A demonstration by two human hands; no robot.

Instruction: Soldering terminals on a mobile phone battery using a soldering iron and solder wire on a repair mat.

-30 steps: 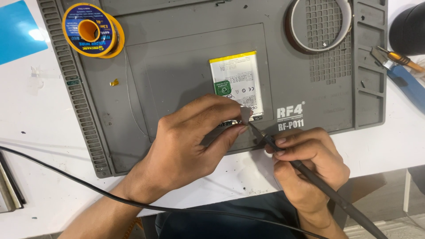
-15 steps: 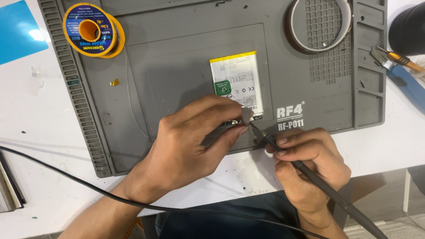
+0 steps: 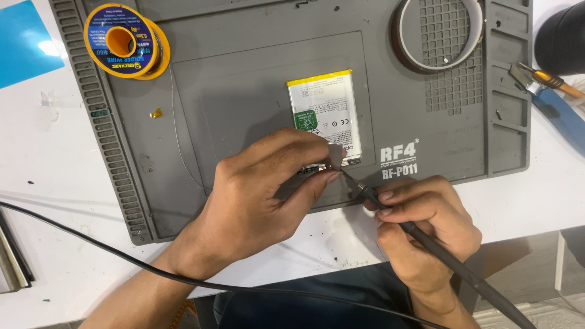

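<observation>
- The right hand [image 3: 426, 234] is gripping a black soldering iron [image 3: 439, 250] like a pen, fingers closed around its shaft, with the tip reaching up-left to the lower edge of the battery.
- The left hand [image 3: 262, 195] is pinching closed over a small part at the battery's bottom end; what it has hold of is hidden under the fingers.
- A black cable [image 3: 91, 247] is crossing the white table [image 3: 36, 152] under the left forearm.
- The white battery [image 3: 323, 109] with a yellow top strip is lying flat on the grey work mat [image 3: 244, 91].
- A solder spool [image 3: 122, 41] is sitting at the mat's far-left corner, and a tape ring [image 3: 439, 33] at its far right.
</observation>
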